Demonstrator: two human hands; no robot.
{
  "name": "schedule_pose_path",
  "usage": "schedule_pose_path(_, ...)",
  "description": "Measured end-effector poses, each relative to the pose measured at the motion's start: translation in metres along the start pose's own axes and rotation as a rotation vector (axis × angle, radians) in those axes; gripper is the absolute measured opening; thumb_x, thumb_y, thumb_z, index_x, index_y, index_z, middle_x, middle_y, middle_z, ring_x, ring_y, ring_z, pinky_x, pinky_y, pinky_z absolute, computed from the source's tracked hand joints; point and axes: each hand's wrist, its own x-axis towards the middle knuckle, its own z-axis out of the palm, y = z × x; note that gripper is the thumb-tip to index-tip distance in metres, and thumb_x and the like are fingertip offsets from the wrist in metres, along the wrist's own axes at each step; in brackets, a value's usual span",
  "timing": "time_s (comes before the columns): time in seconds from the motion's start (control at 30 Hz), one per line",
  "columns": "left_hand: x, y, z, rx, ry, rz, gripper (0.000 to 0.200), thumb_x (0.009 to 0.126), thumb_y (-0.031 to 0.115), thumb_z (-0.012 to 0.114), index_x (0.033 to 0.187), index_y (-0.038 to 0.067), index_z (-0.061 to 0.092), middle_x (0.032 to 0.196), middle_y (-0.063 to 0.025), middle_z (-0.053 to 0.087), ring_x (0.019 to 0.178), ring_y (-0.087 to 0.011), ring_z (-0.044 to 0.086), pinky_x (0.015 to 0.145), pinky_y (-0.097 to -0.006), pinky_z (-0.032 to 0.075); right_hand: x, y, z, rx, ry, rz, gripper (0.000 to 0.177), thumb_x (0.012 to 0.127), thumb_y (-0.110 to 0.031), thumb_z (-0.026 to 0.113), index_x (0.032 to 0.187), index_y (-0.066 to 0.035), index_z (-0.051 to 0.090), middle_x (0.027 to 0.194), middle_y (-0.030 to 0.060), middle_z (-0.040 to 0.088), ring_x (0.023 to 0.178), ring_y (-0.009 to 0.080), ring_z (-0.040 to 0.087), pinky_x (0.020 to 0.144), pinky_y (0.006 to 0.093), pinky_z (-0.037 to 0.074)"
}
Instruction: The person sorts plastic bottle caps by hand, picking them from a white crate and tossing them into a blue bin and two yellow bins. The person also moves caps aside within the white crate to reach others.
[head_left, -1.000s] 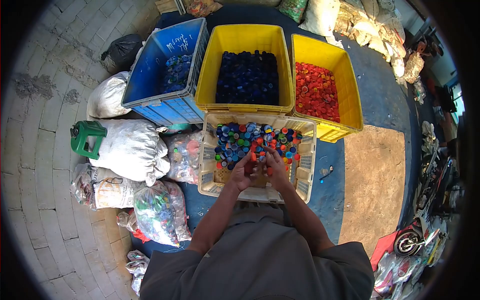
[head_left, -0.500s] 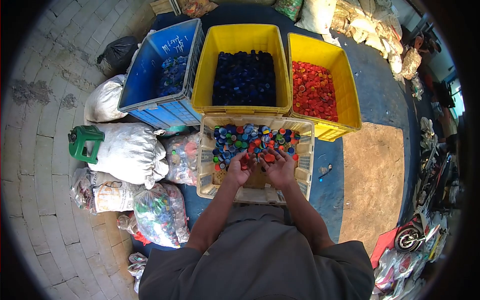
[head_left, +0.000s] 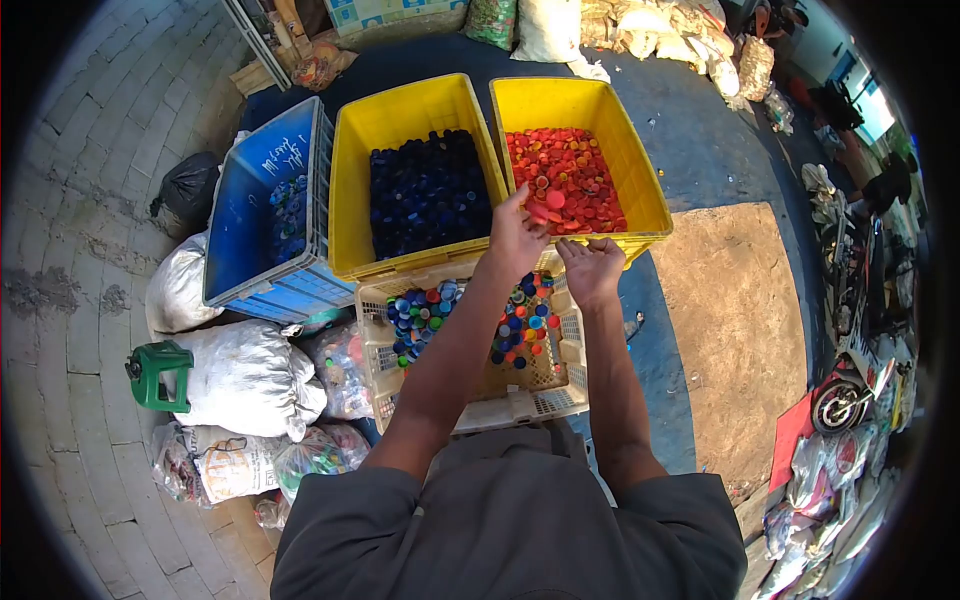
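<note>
My left hand point(head_left: 517, 238) is over the front left corner of a yellow bin of red bottle caps point(head_left: 575, 170). Its fingers are apart, and blurred red caps point(head_left: 543, 211) are just beyond them, seemingly in the air. Palm up, my right hand point(head_left: 594, 268) is at that bin's front rim with fingers stretched out and no cap visible in it. Below my forearms, a cream slatted crate point(head_left: 376, 372) holds mixed caps point(head_left: 420, 318) in blue, green, red and orange. Part of its contents is hidden by my left forearm.
A second yellow bin point(head_left: 352, 150) holds dark blue caps, and a blue bin point(head_left: 235, 225) holds light blue ones. White sacks point(head_left: 240, 375), a green plastic object point(head_left: 160, 376) and clear bags point(head_left: 335, 365) lie left. A brown board point(head_left: 730, 330) is on the floor right.
Both hands have gone from above the cream crate forward to the red-cap bin. The red caps that were in my hands are now leaving my left hand. The camera view has shifted.
</note>
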Motion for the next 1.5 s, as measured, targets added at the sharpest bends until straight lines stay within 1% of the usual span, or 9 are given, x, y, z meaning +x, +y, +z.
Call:
schedule_pose_path(0.03, -0.014, 0.007, 0.028, -0.031, 0.064, 0.028, 0.076, 0.085, 0.042, 0.058, 0.132, -0.013, 0.032, 0.12, -0.021, 0.046, 0.12, -0.0299, 0.041, 0.11, -0.0413, 0.022, 0.002, -0.009, -0.004, -0.086, -0.009, -0.037, 0.052, 0.081, -0.009, 0.043, 0.124, 0.016, 0.027, 0.148, 0.0287, 0.006, 0.142, 0.0402, 0.003, 0.117, 0.0489, 0.012)
schedule_pose_path(0.1, -0.004, 0.01, 0.016, 0.038, 0.064, 0.059, 0.093, 0.086, 0.046, 0.056, 0.143, -0.01, 0.008, 0.135, -0.0242, 0.032, 0.127, -0.0315, 0.033, 0.113, -0.0432, 0.017, 0.012, -0.022, -0.012, -0.257, -0.036, -0.107, 0.061, 0.083, -0.008, 0.042, 0.133, 0.017, 0.017, 0.147, 0.0299, 0.009, 0.141, 0.0408, 0.004, 0.116, 0.0495, 0.013)
schedule_pose_path(0.2, -0.02, -0.001, -0.026, 0.167, 0.212, 0.049, 0.076, 0.091, 0.044, 0.052, 0.14, -0.006, 0.023, 0.138, -0.0239, 0.03, 0.129, -0.0311, 0.033, 0.112, -0.0431, 0.022, -0.023, -0.021, -0.029, -0.284, 0.008, -0.086, 0.057, 0.085, -0.005, 0.041, 0.135, 0.011, 0.02, 0.141, 0.0304, 0.018, 0.136, 0.0401, 0.024, 0.111, 0.0486, 0.028)
schedule_pose_path(0.33, -0.05, -0.035, -0.151, -0.048, 0.335, 0.153, 0.031, 0.096, 0.033, 0.05, 0.097, 0.003, 0.059, 0.098, -0.0119, 0.061, 0.098, -0.0262, 0.058, 0.092, -0.0408, 0.048, -0.052, -0.006, -0.103, -0.439, 0.075, 0.034, 0.051, 0.085, -0.004, 0.044, 0.132, 0.006, 0.03, 0.135, 0.0273, 0.03, 0.119, 0.0357, 0.047, 0.1, 0.0437, 0.043)
schedule_pose_path(0.53, -0.142, -0.081, -0.249, -0.186, 0.831, 0.115, 0.029, 0.093, 0.036, 0.056, 0.08, 0.01, 0.054, 0.082, -0.0059, 0.062, 0.082, -0.0224, 0.06, 0.077, -0.0393, 0.05, -0.075, 0.024, -0.164, -0.863, 0.192, 0.327, 0.046, 0.086, -0.004, 0.047, 0.13, 0.0, 0.035, 0.11, 0.0147, 0.051, 0.094, 0.0236, 0.059, 0.08, 0.0348, 0.051)
schedule_pose_path(0.73, -0.188, -0.096, -0.273, -0.2, 0.832, 0.175, 0.035, 0.094, 0.04, 0.05, 0.081, 0.009, 0.058, 0.08, -0.0043, 0.062, 0.076, -0.0205, 0.06, 0.073, -0.0366, 0.049, -0.043, 0.062, -0.202, -1.336, -0.01, 0.42, 0.034, 0.084, -0.009, 0.057, 0.115, 0.0, 0.05, 0.088, 0.0059, 0.056, 0.075, 0.0126, 0.056, 0.061, 0.0261, 0.047)
schedule_pose_path(0.93, -0.194, -0.098, -0.292, -0.215, 0.729, 0.176, 0.025, 0.093, 0.032, 0.053, 0.086, 0.009, 0.06, 0.083, -0.0033, 0.062, 0.078, -0.0188, 0.059, 0.073, -0.0367, 0.049, -0.016, 0.1, -0.202, -1.944, -0.325, 0.064, 0.03, 0.078, -0.013, 0.066, 0.104, -0.001, 0.058, 0.082, 0.0057, 0.059, 0.074, 0.0162, 0.057, 0.064, 0.0336, 0.047)
schedule_pose_path(1.2, -0.208, -0.092, -0.31, -0.153, 0.679, 0.08, 0.021, 0.092, 0.03, 0.055, 0.093, 0.01, 0.061, 0.084, -0.0018, 0.061, 0.077, -0.0159, 0.059, 0.07, -0.0338, 0.05, -0.008, 0.186, -0.183, -2.21, -0.579, -0.157, 0.034, 0.074, -0.016, 0.071, 0.104, -0.005, 0.059, 0.09, 0.0178, 0.062, 0.085, 0.0333, 0.061, 0.072, 0.0407, 0.049)
schedule_pose_path(1.5, -0.23, -0.06, -0.343, -0.117, 0.579, -0.028, 0.02, 0.093, 0.027, 0.054, 0.099, 0.008, 0.058, 0.089, -0.0038, 0.061, 0.081, -0.018, 0.06, 0.072, -0.0347, 0.051, 0.005, 0.249, -0.171, -2.421, -0.253, -0.23, 0.045, 0.074, -0.019, 0.072, 0.115, -0.01, 0.055, 0.112, 0.0148, 0.059, 0.103, 0.0365, 0.058, 0.083, 0.0461, 0.048)
